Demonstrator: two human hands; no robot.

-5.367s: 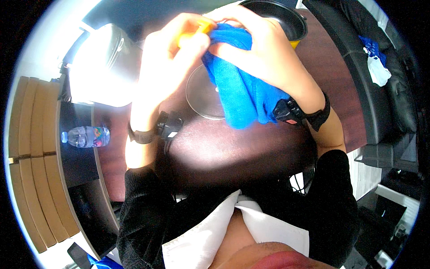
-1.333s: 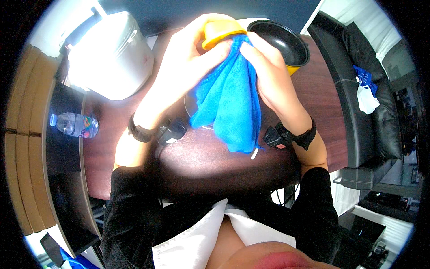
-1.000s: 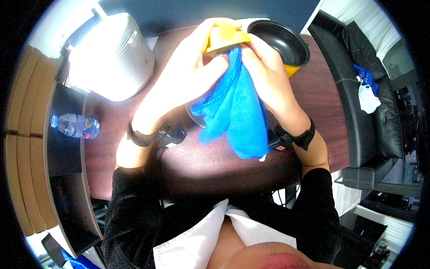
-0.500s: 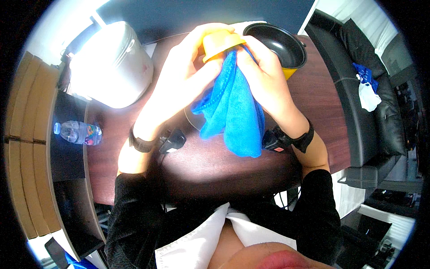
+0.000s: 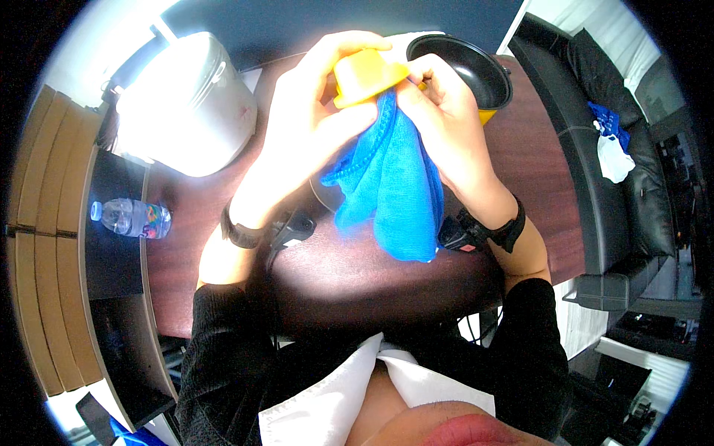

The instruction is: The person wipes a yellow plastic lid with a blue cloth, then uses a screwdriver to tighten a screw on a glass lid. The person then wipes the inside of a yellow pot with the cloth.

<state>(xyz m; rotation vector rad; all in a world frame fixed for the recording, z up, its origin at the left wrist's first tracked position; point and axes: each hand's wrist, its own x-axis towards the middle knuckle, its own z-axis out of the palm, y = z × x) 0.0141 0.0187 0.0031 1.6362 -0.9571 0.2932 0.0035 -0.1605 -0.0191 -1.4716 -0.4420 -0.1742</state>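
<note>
The left grip (image 5: pixel 309 115) is pinching a yellow cup-shaped piece (image 5: pixel 368 76), with the thumb bearing from the near side and the fingers curling over the far side. The right grip (image 5: pixel 452 115) is pressing a blue cloth (image 5: pixel 405 186) between thumb and fingers at the right edge of the piece. The cloth is hanging from between both grips toward the wearer; whether any of it is entering the hollow of the piece cannot be told.

Below the grips, a clear round lid (image 5: pixel 325 195) is lying on the worktop (image 5: pixel 539 186), partly hidden by the cloth. Just beyond the right grip, a pot (image 5: pixel 485 80) with a yellow outer wall is standing with its black interior facing up. Well left of the left grip, a white lidded appliance (image 5: pixel 223 123) is standing, its contents hidden. Farther left, a clear bottle (image 5: pixel 137 217) is pointing its blue cap away from the grips.

Compared with half a second earlier, the right fingers are bending more sharply beside the piece. The left grip is maintaining its hold.
</note>
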